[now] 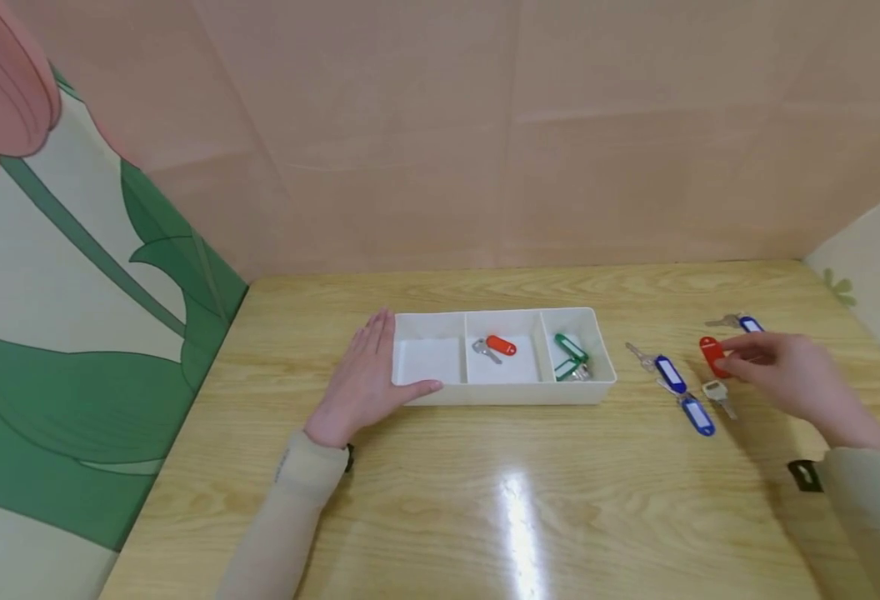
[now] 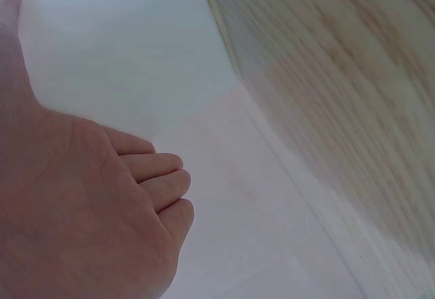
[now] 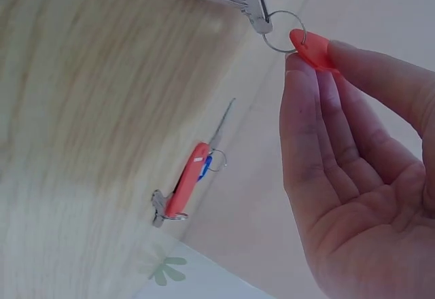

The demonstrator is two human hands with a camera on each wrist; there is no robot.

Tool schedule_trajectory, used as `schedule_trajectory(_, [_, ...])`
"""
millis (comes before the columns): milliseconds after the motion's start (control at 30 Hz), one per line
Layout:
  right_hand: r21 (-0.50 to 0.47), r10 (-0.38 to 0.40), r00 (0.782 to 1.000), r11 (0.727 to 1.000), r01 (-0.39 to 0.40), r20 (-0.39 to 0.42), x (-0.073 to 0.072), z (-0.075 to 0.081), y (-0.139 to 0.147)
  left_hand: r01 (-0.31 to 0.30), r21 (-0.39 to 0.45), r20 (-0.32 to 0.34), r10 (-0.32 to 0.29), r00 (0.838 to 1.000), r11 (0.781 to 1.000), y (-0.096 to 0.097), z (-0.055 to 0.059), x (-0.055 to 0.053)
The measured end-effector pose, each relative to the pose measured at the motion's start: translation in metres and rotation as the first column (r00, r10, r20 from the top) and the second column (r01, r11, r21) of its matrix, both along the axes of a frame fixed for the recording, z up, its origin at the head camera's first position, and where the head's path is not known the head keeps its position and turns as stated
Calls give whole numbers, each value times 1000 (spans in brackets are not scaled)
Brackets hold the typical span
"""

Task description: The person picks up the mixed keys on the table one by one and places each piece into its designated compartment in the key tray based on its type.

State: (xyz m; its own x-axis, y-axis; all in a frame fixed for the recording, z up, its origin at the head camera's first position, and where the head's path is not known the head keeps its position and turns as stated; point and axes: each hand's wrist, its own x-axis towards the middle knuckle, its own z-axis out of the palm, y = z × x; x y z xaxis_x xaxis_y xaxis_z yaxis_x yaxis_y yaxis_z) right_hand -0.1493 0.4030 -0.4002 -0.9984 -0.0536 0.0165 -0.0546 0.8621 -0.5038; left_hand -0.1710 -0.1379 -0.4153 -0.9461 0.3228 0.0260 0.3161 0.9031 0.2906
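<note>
Red tag (image 1: 711, 351) with key (image 1: 720, 398), right of tray (image 1: 500, 395), pinched between thumb and fingertips of right hand (image 1: 792, 375). Step judged: pick-up; clean lift and carry toward tray's middle compartment (image 1: 522, 368), where red-tagged key (image 1: 502, 345) is held, seemingly called for. Blue-tagged pair (image 1: 671, 374), between tray and right hand, best avoided. Second red tag (image 3: 187, 180) seen farther right of tray. Green-tagged keys (image 1: 573, 349) contained in tray's right compartment. Tray's left end touched by left hand (image 1: 361, 375), fingers straight, nothing grasped.
</note>
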Motion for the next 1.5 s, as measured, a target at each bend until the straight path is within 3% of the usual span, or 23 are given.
schedule_trajectory(333, [-27, -77, 995, 997, 75, -71, -1, 10, -8, -4, 8, 4, 4, 1000, 1000, -2, 1, 1])
schedule_trajectory(600, [-54, -117, 990, 992, 113, -73, -2, 20, -16, -4, -6, 0, 4, 1000, 1000, 0, 0, -1])
schedule_trajectory(1267, [-154, -76, 987, 987, 53, -145, -3, 31, -39, 10, -18, -6, -10, 1000, 1000, 1, 0, 0])
schedule_trajectory(1500, [-162, -79, 989, 985, 58, -126, -2, 32, -43, 3, -32, 4, -3, 1000, 999, -1, 2, 2])
